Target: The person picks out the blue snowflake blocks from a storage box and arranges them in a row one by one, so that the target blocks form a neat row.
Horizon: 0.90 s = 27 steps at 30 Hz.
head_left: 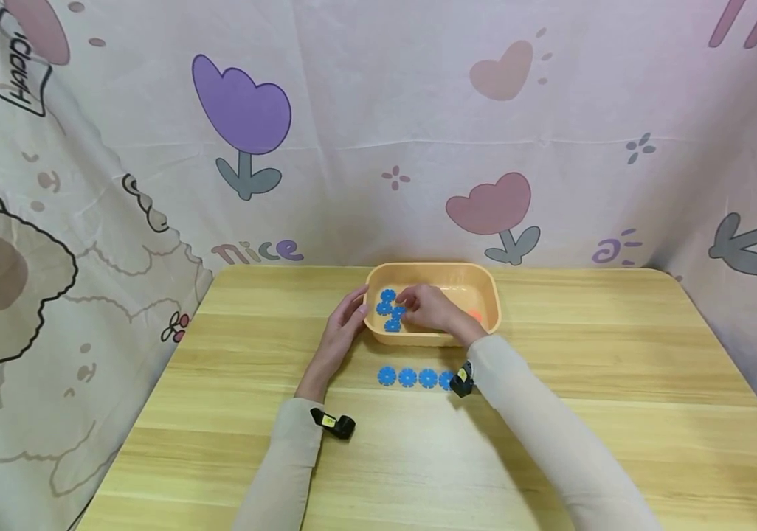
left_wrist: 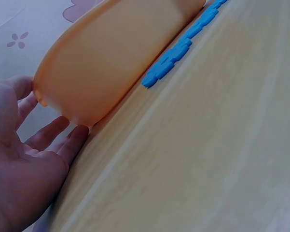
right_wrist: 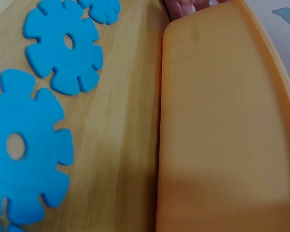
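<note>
My left hand (head_left: 341, 328) rests against the left end of an orange-yellow plastic basin (head_left: 431, 340). In the left wrist view the fingers touch the basin's outer wall (left_wrist: 101, 58), from the rim to the base. My right hand (head_left: 428, 306) reaches down inside the basin, with fingertips right at a cluster of blue notched discs (head_left: 385, 307) in its left part. I cannot tell whether a disc is pinched there. An orange-red piece (head_left: 475, 316) lies in the basin's right part, partly behind the right forearm.
In front of the basin, several blue notched discs (head_left: 408, 377) lie flat in a row on the wooden table (head_left: 232, 442). The right wrist partly covers the rightmost one. A printed cloth (head_left: 365, 96) hangs behind the table's far edge.
</note>
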Available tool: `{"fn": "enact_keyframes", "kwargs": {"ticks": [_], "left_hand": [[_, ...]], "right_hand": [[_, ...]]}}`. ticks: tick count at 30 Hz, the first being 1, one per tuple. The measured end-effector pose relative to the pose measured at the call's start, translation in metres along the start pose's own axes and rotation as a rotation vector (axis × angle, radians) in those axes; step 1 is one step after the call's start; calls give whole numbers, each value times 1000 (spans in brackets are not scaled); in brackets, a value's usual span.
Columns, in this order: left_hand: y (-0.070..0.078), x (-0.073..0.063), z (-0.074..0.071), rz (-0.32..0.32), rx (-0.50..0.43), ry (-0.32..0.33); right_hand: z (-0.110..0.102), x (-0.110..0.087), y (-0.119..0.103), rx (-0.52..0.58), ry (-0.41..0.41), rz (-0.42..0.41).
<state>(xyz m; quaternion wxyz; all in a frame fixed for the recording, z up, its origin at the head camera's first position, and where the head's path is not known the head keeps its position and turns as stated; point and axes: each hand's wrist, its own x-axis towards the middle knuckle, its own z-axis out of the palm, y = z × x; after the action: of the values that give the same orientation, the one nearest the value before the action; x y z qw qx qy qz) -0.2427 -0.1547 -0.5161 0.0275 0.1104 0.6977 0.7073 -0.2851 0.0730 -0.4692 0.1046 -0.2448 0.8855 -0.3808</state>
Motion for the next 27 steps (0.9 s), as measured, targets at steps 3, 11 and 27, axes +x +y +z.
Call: {"fn": "enact_keyframes", "kwargs": {"ticks": [3, 11, 27], "left_hand": [[1, 0, 0, -5, 11, -3], [0, -1, 0, -6, 8, -5], [0, -1, -1, 16, -5, -4]], "right_hand": [[0, 1, -1, -34, -1, -13], [2, 1, 2, -45, 9, 4], [-11, -7, 7, 159, 152, 56]]}}
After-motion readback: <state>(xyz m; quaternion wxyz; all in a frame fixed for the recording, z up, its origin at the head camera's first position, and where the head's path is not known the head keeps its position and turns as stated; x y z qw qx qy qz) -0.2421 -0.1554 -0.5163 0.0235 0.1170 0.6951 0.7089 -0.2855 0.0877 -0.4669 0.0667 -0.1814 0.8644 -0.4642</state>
